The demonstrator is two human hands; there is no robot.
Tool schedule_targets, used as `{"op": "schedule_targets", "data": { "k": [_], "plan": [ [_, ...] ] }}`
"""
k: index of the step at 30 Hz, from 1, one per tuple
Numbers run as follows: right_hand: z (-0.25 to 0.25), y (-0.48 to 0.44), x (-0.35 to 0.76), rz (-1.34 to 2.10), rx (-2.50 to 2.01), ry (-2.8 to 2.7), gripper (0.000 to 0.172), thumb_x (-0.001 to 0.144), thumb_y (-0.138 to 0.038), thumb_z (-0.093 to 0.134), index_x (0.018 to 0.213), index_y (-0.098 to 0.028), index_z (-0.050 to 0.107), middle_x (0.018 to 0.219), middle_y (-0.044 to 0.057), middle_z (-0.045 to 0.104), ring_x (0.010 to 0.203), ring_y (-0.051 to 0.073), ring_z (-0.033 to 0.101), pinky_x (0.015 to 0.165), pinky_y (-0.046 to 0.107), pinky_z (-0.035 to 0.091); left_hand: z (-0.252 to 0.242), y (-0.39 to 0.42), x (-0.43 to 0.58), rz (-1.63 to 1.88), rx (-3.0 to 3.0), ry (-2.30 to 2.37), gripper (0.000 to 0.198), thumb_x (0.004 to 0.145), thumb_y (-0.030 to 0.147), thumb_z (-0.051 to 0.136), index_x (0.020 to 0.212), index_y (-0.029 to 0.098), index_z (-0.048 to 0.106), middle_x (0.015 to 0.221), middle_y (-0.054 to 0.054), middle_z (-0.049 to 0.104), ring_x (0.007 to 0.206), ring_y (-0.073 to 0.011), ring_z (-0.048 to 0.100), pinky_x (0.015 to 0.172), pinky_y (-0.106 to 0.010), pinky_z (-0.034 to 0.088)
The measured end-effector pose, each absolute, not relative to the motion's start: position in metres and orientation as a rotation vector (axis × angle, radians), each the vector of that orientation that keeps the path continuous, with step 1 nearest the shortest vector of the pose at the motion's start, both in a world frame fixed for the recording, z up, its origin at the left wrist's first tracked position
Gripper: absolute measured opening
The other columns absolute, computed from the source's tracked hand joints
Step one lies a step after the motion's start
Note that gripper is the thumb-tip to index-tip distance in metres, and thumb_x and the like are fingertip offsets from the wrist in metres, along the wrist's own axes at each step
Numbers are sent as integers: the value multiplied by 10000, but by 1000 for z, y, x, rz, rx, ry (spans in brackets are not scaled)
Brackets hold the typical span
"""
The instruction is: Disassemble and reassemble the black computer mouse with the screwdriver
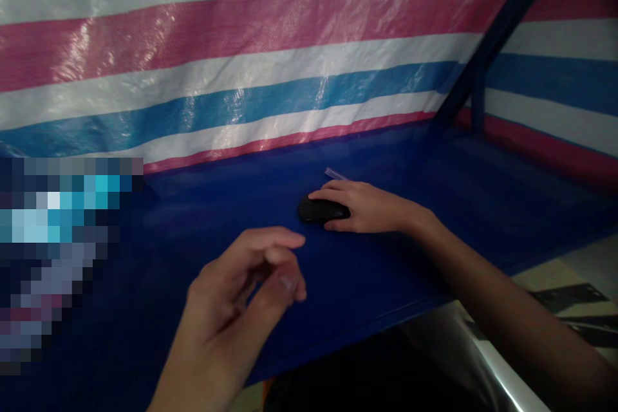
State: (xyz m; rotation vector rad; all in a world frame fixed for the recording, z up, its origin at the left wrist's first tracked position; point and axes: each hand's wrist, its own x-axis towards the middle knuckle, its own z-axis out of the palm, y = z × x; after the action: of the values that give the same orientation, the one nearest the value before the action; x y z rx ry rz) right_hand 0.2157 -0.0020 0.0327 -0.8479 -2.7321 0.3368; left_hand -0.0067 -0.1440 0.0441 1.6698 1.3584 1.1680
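A black computer mouse [319, 209] lies on the dark blue table surface [367, 270], right of the middle of the view. My right hand [364, 206] rests over the mouse's right part, with its fingers wrapped on it. A thin clear purplish stick [335, 174] shows just behind that hand, partly covered by it. Nearer to the camera and to the left, my left hand [246, 290] is raised over the table, its fingers curled and loosely bent, with thumb and fingertips close together. Nothing is visible in the left hand.
A striped red, white and blue plastic sheet [270, 90] hangs behind the table. A dark slanted pole [497, 32] stands at the back right. At the left edge, a pixelated area [62, 251] hides what is there.
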Motion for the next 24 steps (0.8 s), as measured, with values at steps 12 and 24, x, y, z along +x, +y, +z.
{"op": "schedule_targets", "data": {
  "k": [12,24],
  "plan": [
    [38,0,219,381,-756,-2631,490,794,-346,630,1263,-241,537,1196,60,630,1121,248,571,1017,442,376,11,-49,33,1335,1333,1309,382,795,378,599,1127,199,542,1229,-81,560,1196,-226,483,1036,-375,356],
    [40,6,229,211,-861,-2441,555,810,-410,615,1308,-191,502,1194,120,583,1086,244,559,914,386,449,23,-4,64,1074,660,723,348,898,444,372,911,158,569,752,-65,623,567,-166,597,526,-328,528]
  ]
}}
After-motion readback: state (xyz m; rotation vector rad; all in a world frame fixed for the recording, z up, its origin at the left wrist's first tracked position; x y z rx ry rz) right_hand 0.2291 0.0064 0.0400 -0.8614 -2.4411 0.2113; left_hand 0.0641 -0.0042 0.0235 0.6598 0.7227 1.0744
